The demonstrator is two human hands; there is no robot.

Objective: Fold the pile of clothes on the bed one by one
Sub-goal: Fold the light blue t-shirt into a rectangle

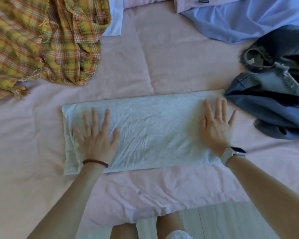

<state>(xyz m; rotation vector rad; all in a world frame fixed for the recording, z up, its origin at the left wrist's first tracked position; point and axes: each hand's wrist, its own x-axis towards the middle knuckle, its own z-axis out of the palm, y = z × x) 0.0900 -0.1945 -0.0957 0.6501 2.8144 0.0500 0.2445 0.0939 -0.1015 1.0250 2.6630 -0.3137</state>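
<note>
A person's left hand (95, 135) and right hand (216, 125), fingers spread flat, press a folded grey garment (150, 131) on a pink bed (162, 62).

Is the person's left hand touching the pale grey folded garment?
Touching. The head view shows the left hand lying flat with fingers spread on the grey garment, its palm pressed onto the cloth with no gap visible.
</note>
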